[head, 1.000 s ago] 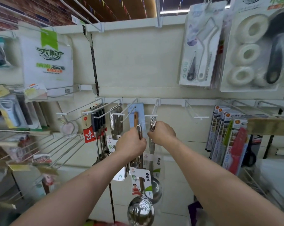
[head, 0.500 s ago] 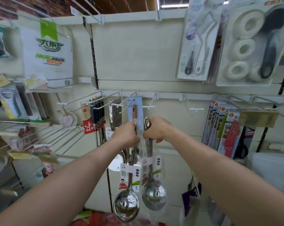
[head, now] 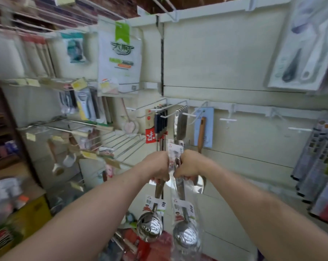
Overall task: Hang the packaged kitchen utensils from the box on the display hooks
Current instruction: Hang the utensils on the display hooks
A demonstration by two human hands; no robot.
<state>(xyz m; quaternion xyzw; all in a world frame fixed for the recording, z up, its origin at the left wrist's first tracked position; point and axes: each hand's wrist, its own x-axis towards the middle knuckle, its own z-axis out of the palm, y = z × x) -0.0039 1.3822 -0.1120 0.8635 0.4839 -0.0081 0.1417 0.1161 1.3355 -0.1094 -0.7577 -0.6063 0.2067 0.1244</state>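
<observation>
My left hand (head: pixel 156 169) grips the handle of a steel ladle (head: pixel 149 226) with a paper label. My right hand (head: pixel 189 167) grips the handle of a second steel ladle (head: pixel 186 234) in a clear plastic sleeve. Both ladles hang bowl-down, side by side, below the row of white display hooks. An empty hook (head: pixel 227 120) sticks out above and right of my hands. More ladles (head: pixel 181 123) hang on a hook just above my hands. A red mass at the bottom, near the box (head: pixel 150 247), is blurred.
Dark-handled utensils (head: pixel 160 122) and a wooden-handled tool on a blue card (head: pixel 203 127) hang on neighbouring hooks. Packaged goods (head: pixel 317 162) fill the right side. Wire racks (head: pixel 69 129) with peelers and tags jut out at left. A yellow carton (head: pixel 30 215) sits lower left.
Both hands have dropped away from the hook with the two ladles, and the view has swung left and down, showing more of the left racks.
</observation>
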